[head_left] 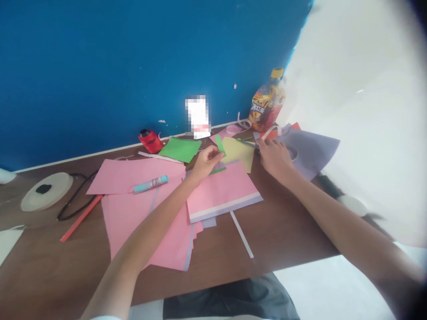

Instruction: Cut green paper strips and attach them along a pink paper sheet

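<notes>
My left hand [207, 162] pinches a short green paper strip [219, 146] between thumb and fingers, above a pink paper sheet [223, 189] with a white and lilac border. Another green strip [218, 170] lies on that sheet, just under the hand. Over to the right, my right hand [275, 159] is closed around what looks like scissors [294, 154]; a grey handle loop shows beside it, and the fingers hide the rest. Beneath and beyond this hand are a yellow sheet [238, 153] and a lilac sheet [312, 149].
Pink sheets [133, 231] with a glue stick [151, 183] on top spread to the left. Behind lie green paper [182, 149] and a red spool [151, 141]. A drink bottle [267, 104] stands by the blue wall. A white strip [242, 234] lies near the front edge.
</notes>
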`<state>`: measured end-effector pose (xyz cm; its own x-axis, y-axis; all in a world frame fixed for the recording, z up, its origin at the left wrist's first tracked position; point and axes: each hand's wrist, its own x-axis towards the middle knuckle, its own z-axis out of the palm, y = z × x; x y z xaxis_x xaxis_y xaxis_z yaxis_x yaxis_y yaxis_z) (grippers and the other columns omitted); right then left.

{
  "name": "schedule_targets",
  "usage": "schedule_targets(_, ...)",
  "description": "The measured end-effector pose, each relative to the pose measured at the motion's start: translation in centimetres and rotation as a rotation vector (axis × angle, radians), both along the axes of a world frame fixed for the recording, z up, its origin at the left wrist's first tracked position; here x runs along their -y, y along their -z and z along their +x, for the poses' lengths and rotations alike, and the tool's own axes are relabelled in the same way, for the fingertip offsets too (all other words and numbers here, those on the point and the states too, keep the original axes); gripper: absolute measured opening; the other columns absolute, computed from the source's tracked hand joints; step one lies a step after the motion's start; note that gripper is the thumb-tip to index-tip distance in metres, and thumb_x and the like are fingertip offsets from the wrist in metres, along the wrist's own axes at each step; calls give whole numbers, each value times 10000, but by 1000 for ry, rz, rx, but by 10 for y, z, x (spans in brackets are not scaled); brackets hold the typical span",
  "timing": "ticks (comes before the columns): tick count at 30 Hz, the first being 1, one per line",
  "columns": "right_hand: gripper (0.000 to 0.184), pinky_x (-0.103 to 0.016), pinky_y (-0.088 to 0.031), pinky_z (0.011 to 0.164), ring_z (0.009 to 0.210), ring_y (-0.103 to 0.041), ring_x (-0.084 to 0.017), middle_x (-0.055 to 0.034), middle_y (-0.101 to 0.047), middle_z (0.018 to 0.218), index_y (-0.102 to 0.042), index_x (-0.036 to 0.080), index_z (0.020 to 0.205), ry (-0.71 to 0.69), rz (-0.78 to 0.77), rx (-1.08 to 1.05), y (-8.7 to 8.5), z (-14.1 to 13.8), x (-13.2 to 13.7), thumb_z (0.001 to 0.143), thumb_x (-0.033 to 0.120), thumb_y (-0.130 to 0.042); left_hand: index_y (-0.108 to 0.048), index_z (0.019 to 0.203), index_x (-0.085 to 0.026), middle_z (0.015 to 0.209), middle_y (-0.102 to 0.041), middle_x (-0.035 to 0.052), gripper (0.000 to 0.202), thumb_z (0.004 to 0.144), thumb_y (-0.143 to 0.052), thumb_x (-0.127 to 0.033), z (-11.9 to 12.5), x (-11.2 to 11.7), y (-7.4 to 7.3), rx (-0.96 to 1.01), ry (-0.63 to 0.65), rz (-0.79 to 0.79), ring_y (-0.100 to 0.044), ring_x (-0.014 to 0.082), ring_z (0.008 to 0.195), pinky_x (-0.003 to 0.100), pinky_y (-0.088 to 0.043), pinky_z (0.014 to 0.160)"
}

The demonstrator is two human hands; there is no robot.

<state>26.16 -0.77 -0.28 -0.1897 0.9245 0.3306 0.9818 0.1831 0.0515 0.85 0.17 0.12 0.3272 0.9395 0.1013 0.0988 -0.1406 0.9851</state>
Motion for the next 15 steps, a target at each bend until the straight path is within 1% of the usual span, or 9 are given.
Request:
schedule_targets(4,490,-441,-420,743,942,-565,-354,-235,-579,1081,-493,107,1293,15,32,-22,-2,-5,2,808,97,-422,-545,868,-179,763,-601,-13,306,810,-662,-456,1,-2,6,41,-26,-11,-541,64,649,194,-429,587)
schedule_targets(7,500,-413,-436,708,858,-591,-306,-219,-563,1158,-472,138,1324,13,55,-170,-2,-8,-1,830,108,-399,-540,869,-174,773,-612,-10,316,797,-678,-449,1,-2,9,58,-20,-27,-574,70,660,198,-438,593)
schedule_targets(8,498,-410,-442,714,853,-595,-298,-207,-574,1160,-466,148,1332,-9,55,-228,-1,-8,-2,841,115,-388,-540,868,-174,773,-614,-10,318,796,-679,-451,2,-2,9,60,-18,-28,-580,72,664,200,-442,598)
schedule_targets(10,492,-412,-454,767,906,-596,-299,-184,-604,1143,-457,154,1344,-68,56,-313,0,-8,-4,861,128,-369,-543,867,-175,780,-621,-9,319,797,-676,-456,2,-1,10,63,-19,-19,-585,72,670,202,-449,607)
schedule_targets(12,492,-422,-452,834,989,-581,-310,-172,-617,1137,-456,153,1358,-103,71,-331,1,-8,-5,871,176,-399,-549,869,-176,788,-628,-7,315,799,-673,-458,1,-1,10,71,-33,-14,-584,70,667,203,-454,612)
schedule_targets(13,495,-431,-449,854,1019,-570,-320,-171,-615,1142,-468,154,1356,-98,88,-322,1,-8,-5,867,226,-443,-551,869,-176,782,-630,-8,316,797,-675,-458,1,-1,10,74,-42,-21,-579,68,658,204,-455,610)
schedule_targets(15,512,-438,-454,843,1032,-563,-339,-166,-615,1129,-532,173,1304,-59,111,-313,2,-8,-5,824,348,-558,-550,865,-177,755,-630,-12,321,787,-687,-456,1,-2,10,78,-57,-43,-566,65,634,204,-456,603)
